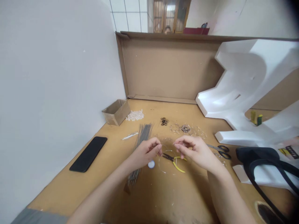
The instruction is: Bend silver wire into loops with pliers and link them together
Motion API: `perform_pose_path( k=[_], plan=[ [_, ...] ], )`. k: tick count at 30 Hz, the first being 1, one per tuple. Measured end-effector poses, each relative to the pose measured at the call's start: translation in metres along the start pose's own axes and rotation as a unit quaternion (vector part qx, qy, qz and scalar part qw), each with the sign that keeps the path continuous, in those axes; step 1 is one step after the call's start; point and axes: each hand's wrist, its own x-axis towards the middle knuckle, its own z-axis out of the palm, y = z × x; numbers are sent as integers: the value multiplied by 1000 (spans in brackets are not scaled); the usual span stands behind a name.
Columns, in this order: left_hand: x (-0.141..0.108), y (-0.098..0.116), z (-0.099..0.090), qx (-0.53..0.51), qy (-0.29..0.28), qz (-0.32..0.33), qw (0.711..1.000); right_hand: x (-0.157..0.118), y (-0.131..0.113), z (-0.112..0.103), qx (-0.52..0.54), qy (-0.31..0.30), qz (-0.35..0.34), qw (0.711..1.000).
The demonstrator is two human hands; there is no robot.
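Observation:
My left hand is closed in a pinch at the middle of the table. A thin, pale wire curves in a loose loop by its fingertips. Across a small gap, my right hand also pinches, and the wire loop runs up to its fingers. Just below and between the hands lie pliers with yellow handles, jaws pointing left. A bundle of thin grey rods lies partly under my left wrist. Beside that wrist is a small round white and blue piece.
Behind are clear beads, a small cardboard box, dark rings and coiled wire pieces. A black phone lies left. Scissors, white foam and a black strap are right. Cardboard stands behind.

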Motion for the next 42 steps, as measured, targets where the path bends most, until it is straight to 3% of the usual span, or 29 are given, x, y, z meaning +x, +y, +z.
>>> perform_pose_path(
  k=[6,19,25,31,38,42],
  plan=[
    [13,14,-2,6,25,29,999,-6,-7,-1,1,33,-19,999],
    [23,5,7,20,77,51,996,-1,-3,7,7,45,-14,999],
    [25,2,7,109,72,56,990,0,-5,9,-49,56,-36,997],
    [26,3,5,105,53,65,991,3,-3,8,-103,30,-53,993],
    [24,5,6,54,-30,57,996,4,-2,9,-9,-31,-10,999],
    [23,5,8,101,-20,57,993,2,0,9,53,-32,8,998]
  ],
)
